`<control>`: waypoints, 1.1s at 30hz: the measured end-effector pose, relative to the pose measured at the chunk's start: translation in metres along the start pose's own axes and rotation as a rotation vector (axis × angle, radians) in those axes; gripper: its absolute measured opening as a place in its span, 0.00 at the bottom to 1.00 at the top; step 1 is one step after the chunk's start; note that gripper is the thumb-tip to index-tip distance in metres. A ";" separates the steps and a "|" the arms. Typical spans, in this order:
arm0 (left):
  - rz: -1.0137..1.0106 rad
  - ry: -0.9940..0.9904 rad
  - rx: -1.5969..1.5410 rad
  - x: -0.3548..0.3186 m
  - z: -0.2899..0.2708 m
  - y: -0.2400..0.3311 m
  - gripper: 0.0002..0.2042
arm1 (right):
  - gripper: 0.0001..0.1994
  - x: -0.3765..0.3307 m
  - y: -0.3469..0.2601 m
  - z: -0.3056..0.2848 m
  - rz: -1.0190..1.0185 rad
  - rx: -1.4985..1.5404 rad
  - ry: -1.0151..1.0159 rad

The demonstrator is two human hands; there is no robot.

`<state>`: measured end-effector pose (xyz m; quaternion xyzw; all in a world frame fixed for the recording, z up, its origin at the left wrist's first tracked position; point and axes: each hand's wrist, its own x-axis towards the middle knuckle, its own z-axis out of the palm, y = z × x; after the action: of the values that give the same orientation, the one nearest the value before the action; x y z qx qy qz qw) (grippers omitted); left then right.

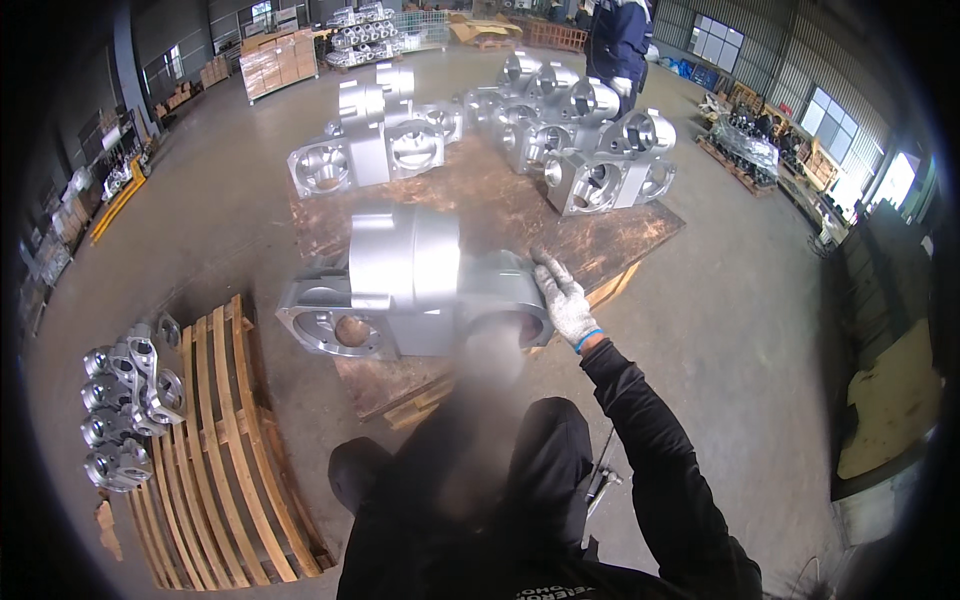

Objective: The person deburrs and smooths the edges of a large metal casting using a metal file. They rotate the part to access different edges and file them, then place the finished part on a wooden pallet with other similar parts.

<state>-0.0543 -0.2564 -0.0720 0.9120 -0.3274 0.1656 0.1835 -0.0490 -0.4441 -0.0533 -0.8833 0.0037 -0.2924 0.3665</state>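
Observation:
A large silver metal casting (405, 265) sits at the near edge of a brown board-topped pallet (480, 200). It has a broad cylindrical top and round bores at both ends. Against the casting's right end lies my right hand (568, 305), in a whitish glove with a blue cuff, its fingers stretched out. A pale blurred shape in front of the right-hand bore looks like my gloved left hand (493, 355). A hazy smear covers it, so its fingers and anything in them cannot be made out.
More silver castings (365, 150) stand on the board's far side, with another group (610, 165) at right. A slatted wooden pallet (225, 430) holds smaller castings (130, 405) at left. Beyond stands a person in dark blue (620, 45). A metal tool (603, 482) lies beside my leg.

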 end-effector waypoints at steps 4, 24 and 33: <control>-0.418 -0.205 -1.149 0.007 -0.010 0.006 0.16 | 0.21 0.003 -0.011 -0.006 0.080 -0.084 -0.079; 0.275 -0.130 0.619 0.002 0.014 0.006 0.09 | 0.21 -0.003 -0.045 -0.029 0.098 -0.108 -0.067; -0.220 -0.054 -0.807 0.016 0.007 -0.002 0.06 | 0.24 0.001 -0.034 -0.009 0.155 -0.164 -0.075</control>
<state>-0.0404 -0.2666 -0.0720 0.8004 -0.2715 -0.0206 0.5340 -0.0597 -0.4250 -0.0260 -0.9177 0.0822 -0.2287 0.3144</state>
